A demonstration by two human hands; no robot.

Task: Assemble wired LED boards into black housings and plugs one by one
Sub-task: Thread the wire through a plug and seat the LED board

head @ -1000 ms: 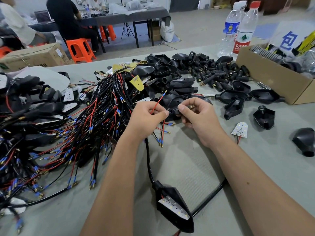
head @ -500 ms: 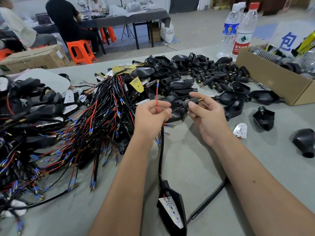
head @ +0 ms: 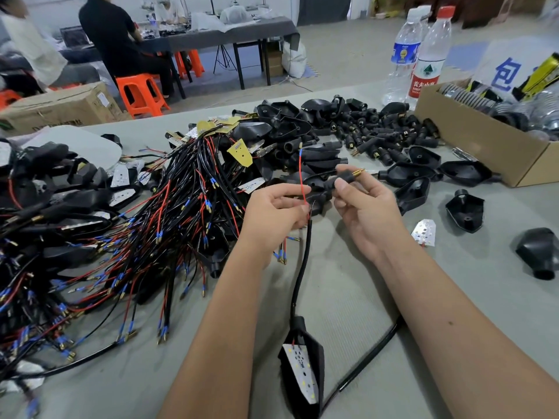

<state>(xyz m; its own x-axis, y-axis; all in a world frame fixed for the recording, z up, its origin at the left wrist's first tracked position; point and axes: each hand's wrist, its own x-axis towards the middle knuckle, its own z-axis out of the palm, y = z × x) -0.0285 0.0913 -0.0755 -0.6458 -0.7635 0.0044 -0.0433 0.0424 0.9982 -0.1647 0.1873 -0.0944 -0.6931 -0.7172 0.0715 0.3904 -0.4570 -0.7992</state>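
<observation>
My left hand pinches the top of a black sleeved cable, where a red wire with a blue tip stands up. That cable runs down to a black housing holding a white LED board near the table's front. My right hand pinches a black plug with a brass tip pointing right; a thin black wire leads into it. The two hands are close together above the table.
A big tangle of wired boards lies left. Empty black housings and loose plugs lie behind and right. A loose LED board, a cardboard box and two water bottles are right. People sit at a far table.
The red wire swung upright in my left hand. My right hand lifted the plug up and to the right, its brass tip now showing. The housing slid left and turned edge-on.
</observation>
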